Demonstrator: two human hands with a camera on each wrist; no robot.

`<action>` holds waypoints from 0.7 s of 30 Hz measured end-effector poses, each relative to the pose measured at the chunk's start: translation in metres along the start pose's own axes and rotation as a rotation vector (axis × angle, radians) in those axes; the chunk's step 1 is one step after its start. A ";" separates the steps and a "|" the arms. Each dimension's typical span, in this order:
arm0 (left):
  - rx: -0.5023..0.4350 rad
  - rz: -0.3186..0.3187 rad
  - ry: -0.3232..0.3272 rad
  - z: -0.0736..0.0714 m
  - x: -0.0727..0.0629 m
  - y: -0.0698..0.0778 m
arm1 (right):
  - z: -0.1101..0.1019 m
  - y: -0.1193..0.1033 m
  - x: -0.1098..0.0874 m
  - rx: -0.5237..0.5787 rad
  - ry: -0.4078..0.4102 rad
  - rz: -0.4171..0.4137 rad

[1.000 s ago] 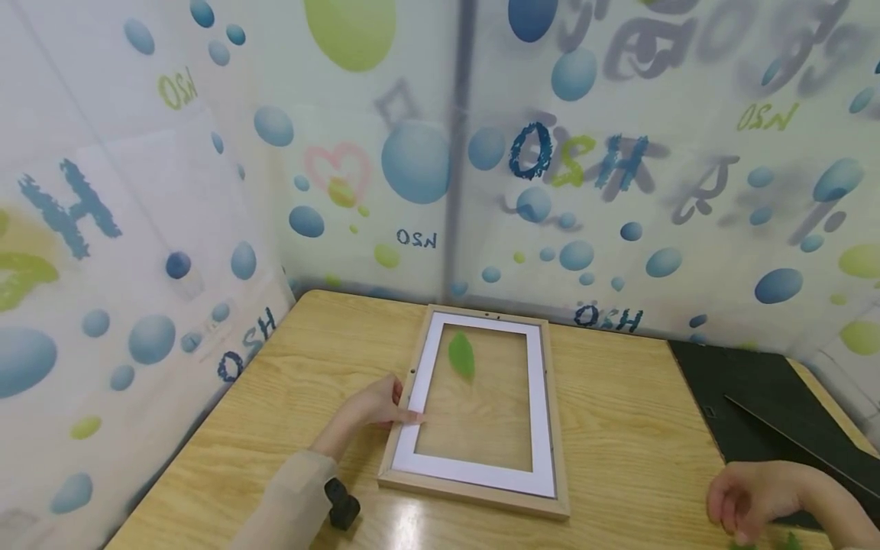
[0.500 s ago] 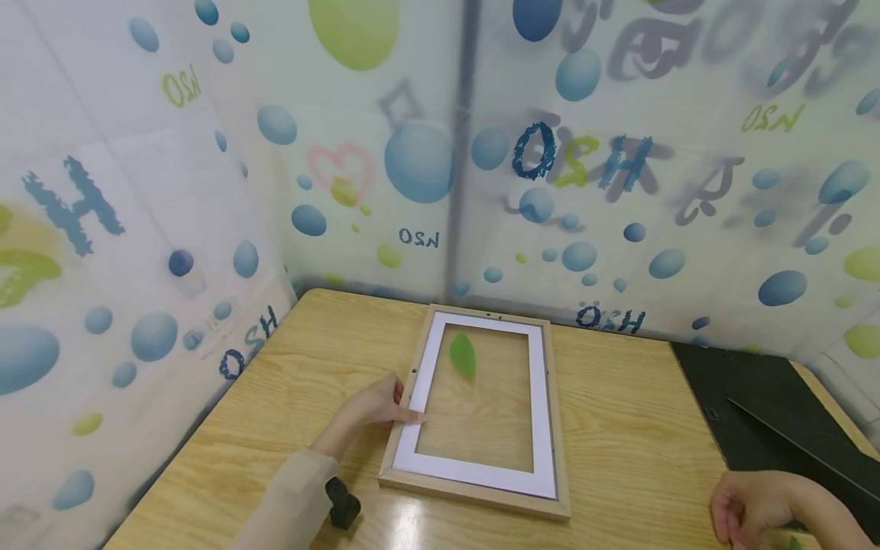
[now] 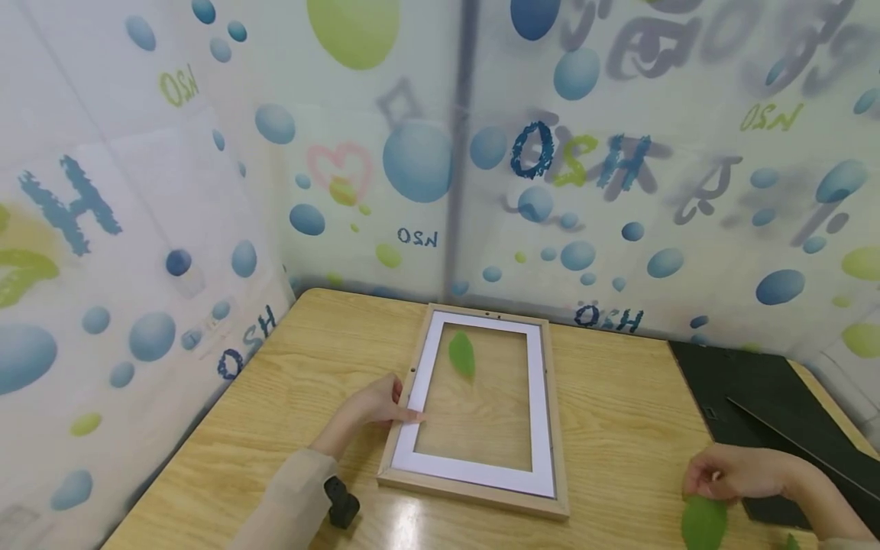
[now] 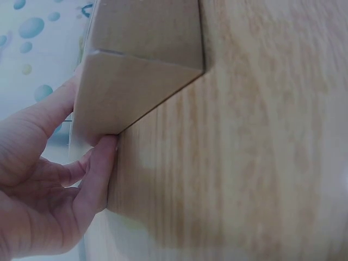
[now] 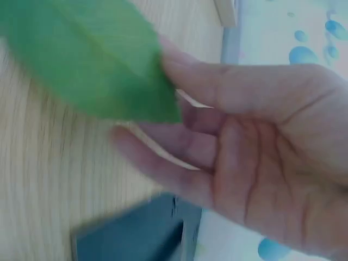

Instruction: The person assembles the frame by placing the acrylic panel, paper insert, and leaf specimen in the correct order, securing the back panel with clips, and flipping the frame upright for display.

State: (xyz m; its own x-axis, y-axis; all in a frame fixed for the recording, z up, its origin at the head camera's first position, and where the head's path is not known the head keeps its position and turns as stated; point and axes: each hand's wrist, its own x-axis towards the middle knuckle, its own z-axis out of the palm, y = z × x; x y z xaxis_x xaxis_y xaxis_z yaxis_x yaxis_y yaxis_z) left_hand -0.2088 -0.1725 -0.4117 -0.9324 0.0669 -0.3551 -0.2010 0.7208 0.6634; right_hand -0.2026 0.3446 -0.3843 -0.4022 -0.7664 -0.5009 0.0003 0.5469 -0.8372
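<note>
Woodgrain tabletop [image 3: 619, 428], dotted walls [image 3: 591, 206], left grip [image 3: 378, 402] around frame [image 3: 473, 499], right grip [image 3: 742, 472] together on leaf [image 3: 704, 523]

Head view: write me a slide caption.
A green leaf pinched in the right hand; the left hand grips a wooden frame whose white border surrounds another leaf.

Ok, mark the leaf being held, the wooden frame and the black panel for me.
Held leaf [image 5: 92, 61]: right wrist view, middle of its blade.
Wooden frame [image 3: 474, 494]: head view, its near rail.
Black panel [image 3: 773, 397]: head view, its flat face.
</note>
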 end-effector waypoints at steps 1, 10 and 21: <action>0.002 -0.003 0.002 0.000 0.000 0.000 | -0.001 -0.002 0.005 -0.023 0.036 -0.001; 0.018 -0.001 -0.005 0.001 0.001 -0.001 | -0.010 -0.022 0.055 -0.393 0.360 -0.075; 0.020 -0.003 0.003 -0.002 0.000 -0.001 | -0.026 -0.010 -0.002 -0.338 0.418 0.245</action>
State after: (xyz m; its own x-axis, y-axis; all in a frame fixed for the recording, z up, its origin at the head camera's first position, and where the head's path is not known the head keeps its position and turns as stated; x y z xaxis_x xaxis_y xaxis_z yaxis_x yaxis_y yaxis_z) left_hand -0.2089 -0.1747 -0.4114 -0.9328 0.0625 -0.3549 -0.1978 0.7344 0.6493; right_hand -0.2252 0.3492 -0.3689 -0.7541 -0.4439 -0.4841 -0.1255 0.8208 -0.5572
